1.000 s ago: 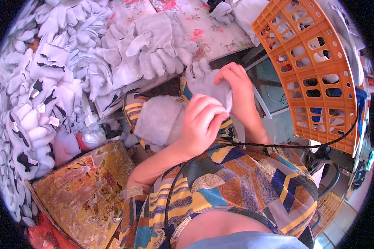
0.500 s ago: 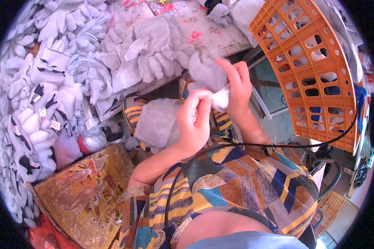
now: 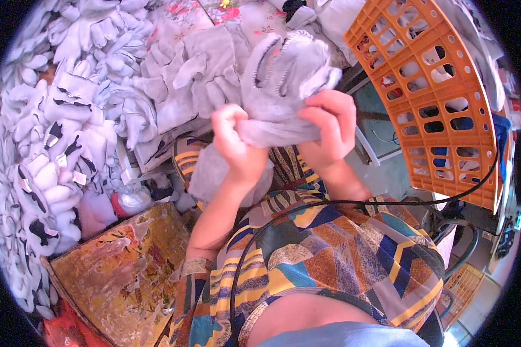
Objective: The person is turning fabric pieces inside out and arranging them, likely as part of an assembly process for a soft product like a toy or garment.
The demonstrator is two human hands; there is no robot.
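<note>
Raised in front of me is a grey fabric glove [image 3: 283,75], its fingers pointing away and dark stitched seams showing along them. My left hand [image 3: 235,134] pinches the left side of its cuff. On the right side of the cuff, my right hand [image 3: 331,124] grips with bent fingers. The cuff is stretched between both hands. A grey piece of fabric [image 3: 205,176] lies on my lap, partly behind my left wrist. Just beyond the held glove, a stack of grey gloves [image 3: 197,75] rests on the table.
A large heap of grey-white gloves [image 3: 35,144] fills the left side. The table has a floral cover [image 3: 237,14]. An orange plastic crate [image 3: 431,110] stands at the right. A worn brownish board [image 3: 121,266] lies at lower left. A black cable [image 3: 353,202] crosses my front.
Both hands have moved apart and the glove has spread open, its fingers now extended upward. Earlier the hands were close together, pinching a bunched white part of it.
</note>
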